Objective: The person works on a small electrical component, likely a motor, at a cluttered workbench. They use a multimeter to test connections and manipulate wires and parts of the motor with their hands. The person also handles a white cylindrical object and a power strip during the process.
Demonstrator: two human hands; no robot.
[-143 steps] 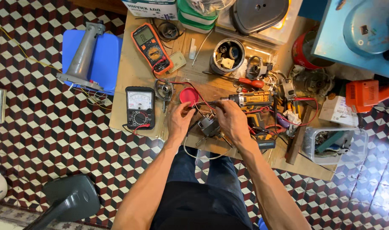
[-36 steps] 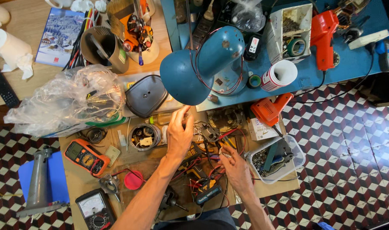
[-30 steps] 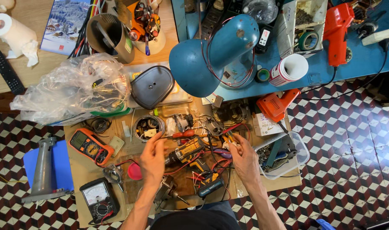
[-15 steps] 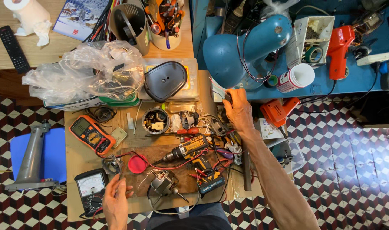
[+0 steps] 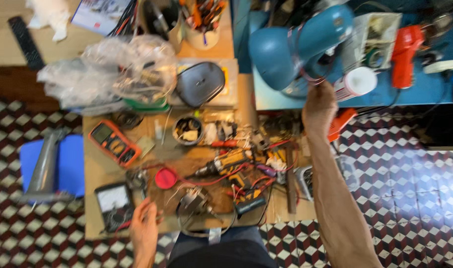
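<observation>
My one camera sits on my head and looks almost straight down from well above. The bench (image 5: 102, 168) fills the middle of the frame, the blue shelf (image 5: 424, 97) the upper right, checkered floor (image 5: 410, 198) the sides. My lap shows at the bottom edge. The picture is blurred.

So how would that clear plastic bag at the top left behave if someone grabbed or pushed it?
The plastic bag looks thin and crumpled, so it would probably flop and deform rather than slide whole. Things show dimly inside, so it may sag unevenly when lifted. It seems unlikely to roll.
</observation>
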